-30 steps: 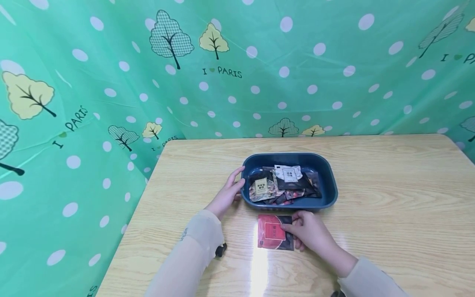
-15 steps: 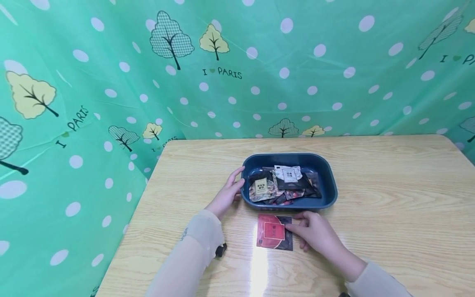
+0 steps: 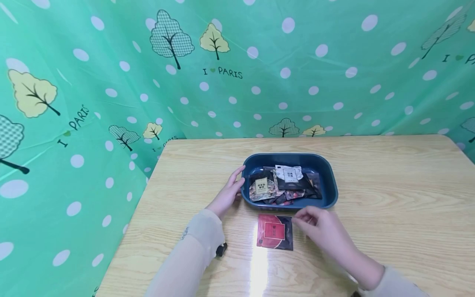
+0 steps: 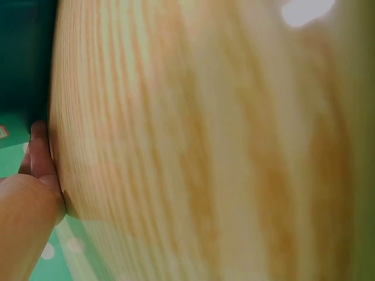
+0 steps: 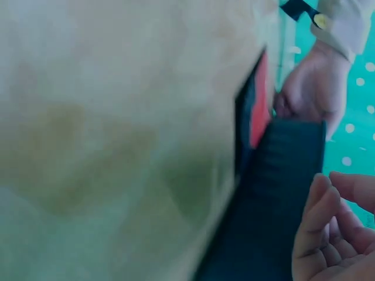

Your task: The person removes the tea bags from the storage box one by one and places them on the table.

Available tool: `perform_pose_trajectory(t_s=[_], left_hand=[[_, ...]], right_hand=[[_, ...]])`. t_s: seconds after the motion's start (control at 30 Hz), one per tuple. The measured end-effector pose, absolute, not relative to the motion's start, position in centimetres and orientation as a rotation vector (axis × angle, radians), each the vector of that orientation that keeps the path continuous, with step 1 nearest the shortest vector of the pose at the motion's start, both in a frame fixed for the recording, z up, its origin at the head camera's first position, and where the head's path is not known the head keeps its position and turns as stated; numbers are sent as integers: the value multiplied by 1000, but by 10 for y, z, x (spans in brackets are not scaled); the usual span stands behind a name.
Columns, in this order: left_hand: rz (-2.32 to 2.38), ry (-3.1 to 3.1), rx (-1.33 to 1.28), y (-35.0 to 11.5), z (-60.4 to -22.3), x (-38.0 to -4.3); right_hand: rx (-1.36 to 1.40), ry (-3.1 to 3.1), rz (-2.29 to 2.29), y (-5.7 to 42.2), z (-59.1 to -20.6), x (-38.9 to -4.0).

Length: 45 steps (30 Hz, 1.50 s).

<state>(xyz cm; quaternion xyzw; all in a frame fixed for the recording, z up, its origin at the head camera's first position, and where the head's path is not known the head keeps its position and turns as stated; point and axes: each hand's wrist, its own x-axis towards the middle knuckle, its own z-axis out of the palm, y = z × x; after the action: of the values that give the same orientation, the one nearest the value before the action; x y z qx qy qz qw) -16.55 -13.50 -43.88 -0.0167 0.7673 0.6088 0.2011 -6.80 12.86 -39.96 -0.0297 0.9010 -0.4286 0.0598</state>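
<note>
A loose red packet lies beside the box, and a sleeve or fingertip could catch it

In the head view, a red-and-dark packet (image 3: 274, 232) lies flat on the table (image 3: 389, 185), just beyond the near wall of a blue box (image 3: 327, 194). The right hand (image 3: 320, 227) is just beside its far right corner, fingers loosely bent and holding nothing; whether a fingertip brushes the edge cannot be told. A careless sweep leftward could knock the packet askew or push it against the box. The left hand (image 3: 227, 196) rests extended fingers against the box's left end. Too hard a push there would probably slide the box right, upsetting the heap of packets inside, where a white-topped packet (image 3: 290, 177) lies uppermost and seems likeliest to slip.

In the left wrist view, the left hand's fingers reach straight along the dark box wall; wood grain fills most of the rest.

In the right wrist view, the right thumb and fingertips sit close together before the box wall, with nothing between them. Being so thin, the packet might prove hard to pick up.
</note>
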Motion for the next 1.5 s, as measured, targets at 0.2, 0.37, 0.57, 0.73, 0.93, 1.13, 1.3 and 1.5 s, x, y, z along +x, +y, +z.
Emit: perform_pose_trajectory(t_s=[0.2, 0.37, 0.57, 0.73, 0.93, 1.13, 1.3, 1.5], left_hand=[[1718, 2130, -37, -135, -439, -166], [1706, 2138, -49, -135, -438, -166], [1694, 2146, -39, -135, -439, -167], [1688, 2148, -36, -134, -439, -167], [1694, 2143, -53, -135, -438, -166], [1701, 2142, -43, -136, -439, -166], [1703, 2139, -40, -136, -439, -167], [1710, 2134, -32, -136, -438, -167]], right_hand=[[-187, 2891, -1281, 137, -387, -92], [-114, 2890, -1270, 146, -387, -115], [6, 2846, -1225, 151, -391, -133], [12, 2853, -1147, 150, -393, -141], [24, 2844, -1032, 146, -395, -153], [38, 2830, -962, 144, -399, -163], [59, 2808, -935, 141, -404, -169], [86, 2790, -922, 139, -408, -174]])
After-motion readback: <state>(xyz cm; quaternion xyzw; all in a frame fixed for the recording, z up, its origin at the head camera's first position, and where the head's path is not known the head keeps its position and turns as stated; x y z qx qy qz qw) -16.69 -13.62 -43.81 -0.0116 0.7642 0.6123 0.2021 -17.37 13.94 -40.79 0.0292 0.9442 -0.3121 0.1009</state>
